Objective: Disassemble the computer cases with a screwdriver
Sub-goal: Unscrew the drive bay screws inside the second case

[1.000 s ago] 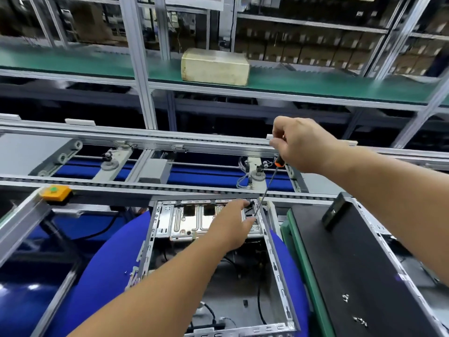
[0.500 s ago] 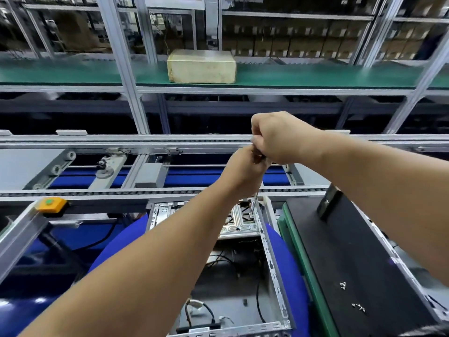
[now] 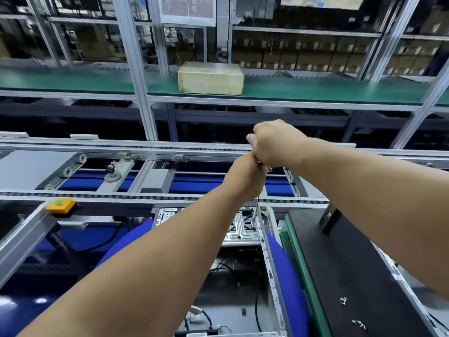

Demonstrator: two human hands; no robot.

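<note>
Both fists, the right hand above the left hand, clench the screwdriver. Its tip sits deep in the far right corner of the open case. One tilt and I reckon it slips off the screw.

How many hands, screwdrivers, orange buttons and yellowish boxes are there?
Hands: 2, left hand and right hand
Screwdriver: 1
Orange button box: 1
Yellowish box: 1
Total: 5
</note>
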